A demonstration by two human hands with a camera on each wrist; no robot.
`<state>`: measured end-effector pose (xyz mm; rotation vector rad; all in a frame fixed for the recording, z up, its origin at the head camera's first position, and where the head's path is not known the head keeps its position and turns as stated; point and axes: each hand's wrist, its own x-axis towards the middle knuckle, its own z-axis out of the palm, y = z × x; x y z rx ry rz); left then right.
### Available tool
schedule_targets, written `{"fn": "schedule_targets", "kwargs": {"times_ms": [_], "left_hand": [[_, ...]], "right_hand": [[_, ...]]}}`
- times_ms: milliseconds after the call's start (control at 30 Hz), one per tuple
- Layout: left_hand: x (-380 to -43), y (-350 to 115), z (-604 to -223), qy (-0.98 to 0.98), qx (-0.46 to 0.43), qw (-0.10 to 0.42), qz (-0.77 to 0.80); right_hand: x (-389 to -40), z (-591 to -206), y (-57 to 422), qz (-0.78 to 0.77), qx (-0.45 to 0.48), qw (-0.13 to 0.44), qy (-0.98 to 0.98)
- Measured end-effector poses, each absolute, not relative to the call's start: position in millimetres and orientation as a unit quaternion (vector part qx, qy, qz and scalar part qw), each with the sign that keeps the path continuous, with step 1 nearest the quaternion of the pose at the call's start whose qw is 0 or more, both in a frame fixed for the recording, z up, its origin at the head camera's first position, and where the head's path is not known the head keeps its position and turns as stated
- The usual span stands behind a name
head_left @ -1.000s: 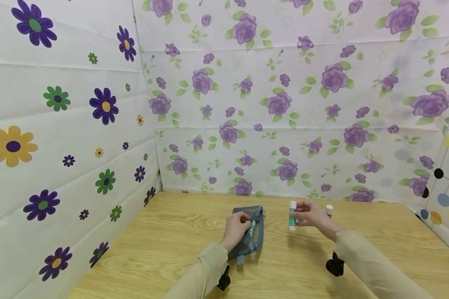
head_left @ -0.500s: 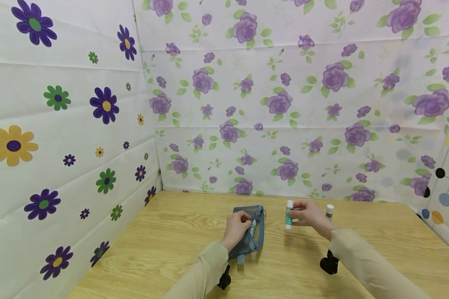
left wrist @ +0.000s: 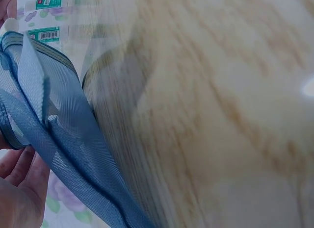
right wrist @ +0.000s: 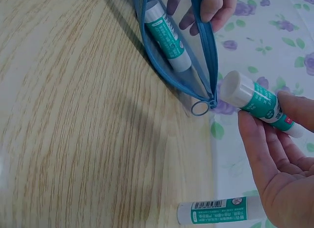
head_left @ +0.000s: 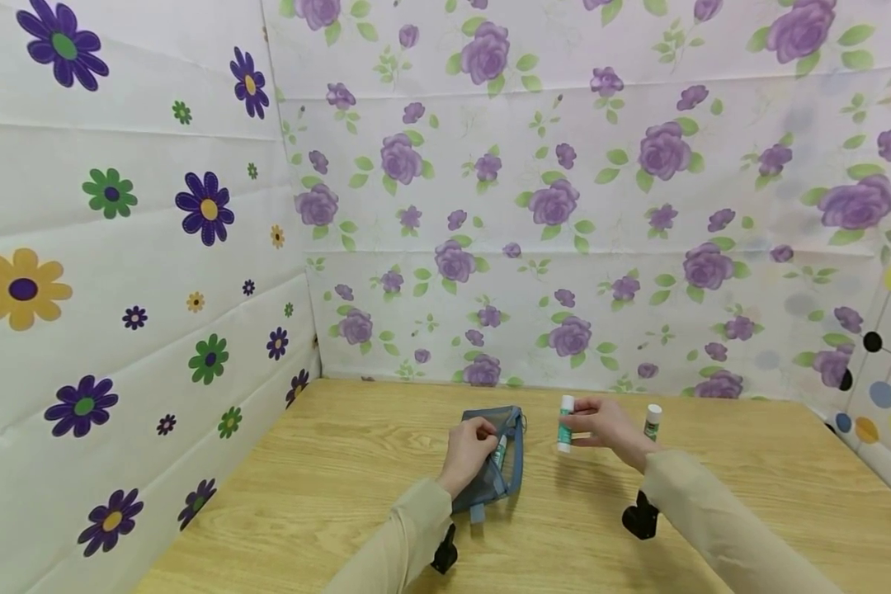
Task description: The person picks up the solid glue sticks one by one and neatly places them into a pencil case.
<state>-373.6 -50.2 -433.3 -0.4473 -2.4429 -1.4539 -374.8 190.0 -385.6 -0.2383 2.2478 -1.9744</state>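
Observation:
A blue mesh zip pouch (head_left: 518,466) lies unzipped on the table. My left hand (head_left: 466,452) pinches the edge of its opening; in the left wrist view the fingers are partly behind the mesh (left wrist: 73,135). One green-and-white glue stick (right wrist: 168,39) rests inside the pouch. Between thumb and fingers my right hand (head_left: 607,429) holds a second glue stick (head_left: 565,425), capped and raised above the table just right of the pouch. A third glue stick (head_left: 652,421) stands upright on the table behind my right wrist.
The wooden table (head_left: 327,462) meets a flower-printed cloth wall (head_left: 431,330) at the back, and another cloth wall (head_left: 148,355) runs along the left. A small ring (right wrist: 200,108) hangs from the pouch's zipper end. Black camera mounts (head_left: 641,518) hang below both wrists.
My right hand has moved left toward the pouch with the glue stick, uncovering more of the standing one. My left hand and the pouch have stayed in place.

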Motion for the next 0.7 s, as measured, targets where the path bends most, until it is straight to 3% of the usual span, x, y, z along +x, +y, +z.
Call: {"fn": "schedule_targets", "kwargs": {"times_ms": [700], "left_hand": [[-372.2, -50.4, -432.3, -0.841, -0.156, 0.130, -0.502]], "right_hand": [[-376.1, -387.7, 169.0, -0.655, -0.074, 0.081, 0.748]]}}
